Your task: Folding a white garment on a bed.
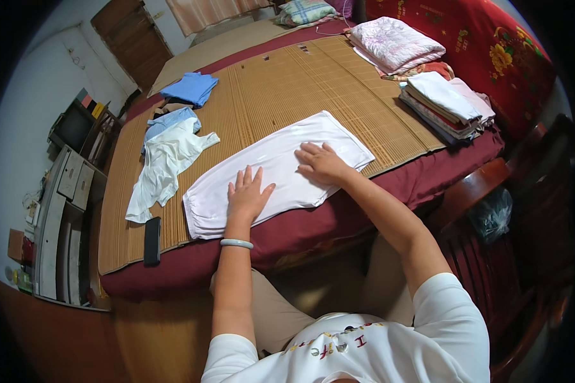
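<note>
A pair of white trousers (278,163), folded lengthwise, lies flat along the near edge of the bamboo mat (249,95). My left hand (248,194) rests palm down on the cloth, fingers apart, towards the gathered cuff at the left. Farther right, my right hand (322,165) presses flat on the wider end, also with spread fingers. Neither hand grips anything. Left of the trousers lies a crumpled white shirt (165,163). Beyond it are a light blue garment (172,118) and a brighter blue folded garment (191,88).
A stack of folded clothes (443,105) sits at the right edge, with a folded pink quilt (395,43) behind it. A black phone (152,242) lies at the near left edge. A wooden chair (484,258) stands close on my right, and a desk (64,230) at the left wall.
</note>
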{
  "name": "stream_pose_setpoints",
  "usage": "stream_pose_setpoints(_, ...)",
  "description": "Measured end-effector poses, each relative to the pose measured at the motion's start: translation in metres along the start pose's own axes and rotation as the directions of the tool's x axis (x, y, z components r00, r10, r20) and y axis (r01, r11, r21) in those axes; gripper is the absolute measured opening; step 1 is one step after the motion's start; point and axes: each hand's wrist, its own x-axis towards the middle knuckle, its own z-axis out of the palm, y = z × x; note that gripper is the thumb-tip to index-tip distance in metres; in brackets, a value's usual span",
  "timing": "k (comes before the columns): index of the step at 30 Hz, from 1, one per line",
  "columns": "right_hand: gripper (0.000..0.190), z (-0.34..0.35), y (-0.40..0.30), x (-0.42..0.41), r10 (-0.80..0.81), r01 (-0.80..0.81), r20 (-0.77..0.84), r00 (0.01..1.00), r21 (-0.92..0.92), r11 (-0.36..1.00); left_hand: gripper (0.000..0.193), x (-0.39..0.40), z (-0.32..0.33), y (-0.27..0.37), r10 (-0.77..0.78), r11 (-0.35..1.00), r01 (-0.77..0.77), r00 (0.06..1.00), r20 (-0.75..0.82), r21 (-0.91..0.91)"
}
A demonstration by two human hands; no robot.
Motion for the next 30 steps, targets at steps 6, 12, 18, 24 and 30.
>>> stream_pose_setpoints(6,0.061,-0.027,0.057,-0.020,0.326,-0.341,-0.106,0.939,-0.180,0.923,0.075,0.003,-0.010,-0.043,-0.202,0.979,0.201,0.979,-0.023,-0.013)
stream_pose_setpoints(12,0.050,-0.049,0.058,-0.040,0.401,-0.441,-0.220,0.889,-0.173,0.881,0.080,-0.003,-0.010,-0.076,-0.398,0.916,0.399,0.917,-0.036,0.040)
stream_pose_setpoints(18,0.053,-0.050,0.022,-0.060,-0.052,0.080,-0.124,0.991,0.235,0.969,0.085,-0.025,-0.025,-0.025,-0.083,0.995,0.086,0.995,0.045,-0.056)
stream_pose_setpoints(24,0.054,-0.040,-0.040,-0.088,-0.305,0.298,0.020,0.952,0.149,0.943,0.113,-0.053,-0.037,-0.048,-0.005,1.000,0.002,0.994,0.106,0.019)
stream_pose_setpoints(30,0.037,-0.028,-0.032,-0.077,-0.334,0.335,-0.042,0.942,0.028,0.942,0.110,-0.088,-0.041,-0.105,-0.181,0.982,0.174,0.976,0.122,0.069)
